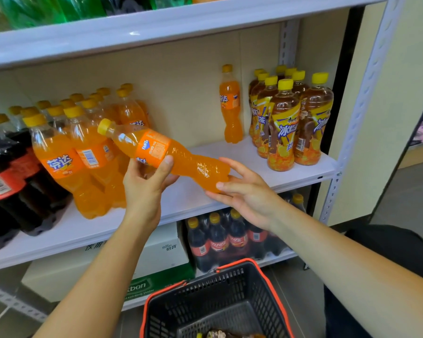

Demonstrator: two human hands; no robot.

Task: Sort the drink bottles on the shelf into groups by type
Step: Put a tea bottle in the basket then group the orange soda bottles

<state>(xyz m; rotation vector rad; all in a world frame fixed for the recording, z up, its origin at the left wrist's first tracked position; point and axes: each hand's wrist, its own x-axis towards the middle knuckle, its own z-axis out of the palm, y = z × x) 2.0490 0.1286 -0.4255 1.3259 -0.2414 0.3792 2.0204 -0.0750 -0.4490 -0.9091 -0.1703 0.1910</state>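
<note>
While the orange soda bottle (164, 154) hangs tilted before the shelf (303, 174) — left hand (144, 181) gripping its label, right hand (242, 189) propping the base w/ near-straight fingers — sorting looks approx. two-thirds done: orange group (83, 154) at left, tea bottles (291, 123) at right, one stray orange bottle (230, 106) just beside the tea.

A tilted, clear plastic bottle of orange soda (164, 154) was capped in yellow and labelled in orange with white and blue lettering. Brown iced-tea plastic bottles (283, 128) were capped in yellow, their labels patterned with yellow stripes and lemon slices. Dark cola plastic bottles (3, 176) were banded in red. A black mesh plastic basket (220, 296) was rimmed in orange-red. The glossy metal shelf board (254, 154) was white.
</note>
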